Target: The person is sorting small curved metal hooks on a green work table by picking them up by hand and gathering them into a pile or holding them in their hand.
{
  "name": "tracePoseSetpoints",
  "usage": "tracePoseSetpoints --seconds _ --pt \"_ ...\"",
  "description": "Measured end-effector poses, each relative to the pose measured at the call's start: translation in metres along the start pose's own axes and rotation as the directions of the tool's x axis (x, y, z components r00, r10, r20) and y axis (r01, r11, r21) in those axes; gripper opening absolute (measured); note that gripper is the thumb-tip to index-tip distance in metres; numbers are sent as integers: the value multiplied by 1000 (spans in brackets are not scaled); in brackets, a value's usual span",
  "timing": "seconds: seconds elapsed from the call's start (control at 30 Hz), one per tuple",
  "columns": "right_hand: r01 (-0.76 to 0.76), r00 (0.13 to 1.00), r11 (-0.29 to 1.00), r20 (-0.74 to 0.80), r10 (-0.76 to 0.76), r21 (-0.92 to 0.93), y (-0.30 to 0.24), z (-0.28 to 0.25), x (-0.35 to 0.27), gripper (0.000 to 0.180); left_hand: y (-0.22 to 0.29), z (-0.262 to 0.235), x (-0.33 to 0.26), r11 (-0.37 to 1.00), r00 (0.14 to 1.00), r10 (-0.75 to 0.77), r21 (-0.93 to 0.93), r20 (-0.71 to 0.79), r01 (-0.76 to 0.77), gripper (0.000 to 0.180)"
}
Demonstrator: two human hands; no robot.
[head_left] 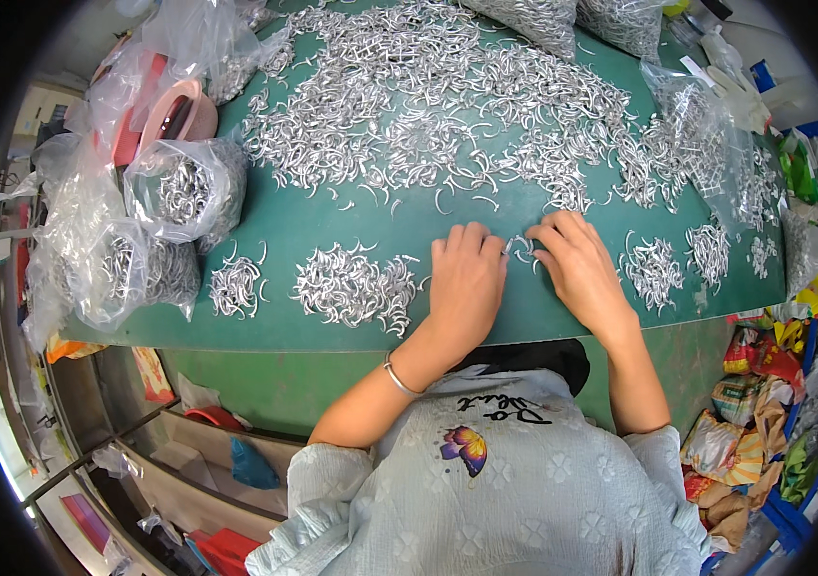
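Small, curved silver metal pieces (522,251) lie on the green tabletop (370,213) between my two hands. My left hand (467,286) has its fingers curled together and pressed down at the left of them; its fingertips are mostly hidden. On the other side my right hand (581,272) is bent, with thumb and forefinger at one curved piece. A sorted-looking heap (355,286) of the same pieces sits left of my left hand. Beyond my right hand is a smaller heap (652,271). A broad spread of pieces (409,106) covers the far part of the table.
Clear plastic bags of pieces (188,187) stand at the table's left, near a pink container (181,113). Another bag (706,134) lies at the right. Small heaps (237,285) line the near edge. Crumpled colourful packaging (740,432) is piled below right; shelves (188,470) are below left.
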State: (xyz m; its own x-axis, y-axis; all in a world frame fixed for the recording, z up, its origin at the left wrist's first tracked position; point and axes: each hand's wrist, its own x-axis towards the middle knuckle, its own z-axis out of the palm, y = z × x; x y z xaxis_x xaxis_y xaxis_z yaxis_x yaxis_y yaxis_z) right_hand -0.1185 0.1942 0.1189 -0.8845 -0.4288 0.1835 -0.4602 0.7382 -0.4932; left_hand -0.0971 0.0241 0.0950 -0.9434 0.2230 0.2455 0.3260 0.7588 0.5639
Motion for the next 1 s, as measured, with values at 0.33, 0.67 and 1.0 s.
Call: tracePoseSetpoints --seconds 0.33,0.67,1.0 --pt "87 995 995 -63 -84 48 0 0 6 18 -9 -8 -2 999 998 -36 -7 -61 35 19" --pt "42 999 993 -21 -40 106 0 -8 9 17 -17 -12 -5 999 998 -36 2 -55 36 16" --pt "43 997 999 66 -42 -14 11 -11 3 16 -15 -13 -7 1000 999 -19 -21 -35 18 17"
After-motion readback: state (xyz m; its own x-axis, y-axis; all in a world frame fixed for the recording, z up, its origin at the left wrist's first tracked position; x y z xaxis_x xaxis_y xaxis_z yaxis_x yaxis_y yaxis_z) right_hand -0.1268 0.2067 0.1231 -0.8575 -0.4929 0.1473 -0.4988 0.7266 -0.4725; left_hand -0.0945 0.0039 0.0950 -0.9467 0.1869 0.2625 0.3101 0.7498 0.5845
